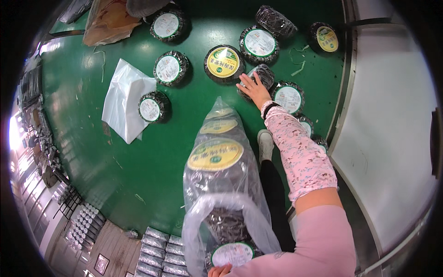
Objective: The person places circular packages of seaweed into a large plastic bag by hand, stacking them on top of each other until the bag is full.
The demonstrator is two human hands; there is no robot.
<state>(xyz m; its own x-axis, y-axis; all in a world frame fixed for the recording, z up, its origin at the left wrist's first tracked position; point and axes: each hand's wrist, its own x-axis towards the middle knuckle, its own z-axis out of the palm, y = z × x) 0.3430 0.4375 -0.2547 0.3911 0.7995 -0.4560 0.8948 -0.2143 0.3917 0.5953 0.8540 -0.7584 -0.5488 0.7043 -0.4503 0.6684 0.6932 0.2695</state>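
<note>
My right hand (pixel 255 88) lies with fingers spread on a round, film-wrapped cake of dried seaweed (pixel 264 76) tipped on its edge on the green floor. Between me and that hand stretches a long clear plastic bag (pixel 226 183). Several cakes sit in a row inside it, one showing a yellow label (pixel 215 154). Its thick, rolled mouth (pixel 221 199) faces me. By that mouth is another cake with a white label (pixel 232 254). Only the fingertips of my left hand (pixel 220 270) show, at that label's lower edge; the rest is hidden by my pink sleeve.
More wrapped cakes lie around, including a yellow-labelled one (pixel 224 63) and a white-labelled one (pixel 259 42). A white plastic sheet (pixel 126 100) is left of the bag. A metal-framed pale panel (pixel 384 131) borders the right. Stacked silvery packs (pixel 152 249) stand lower left.
</note>
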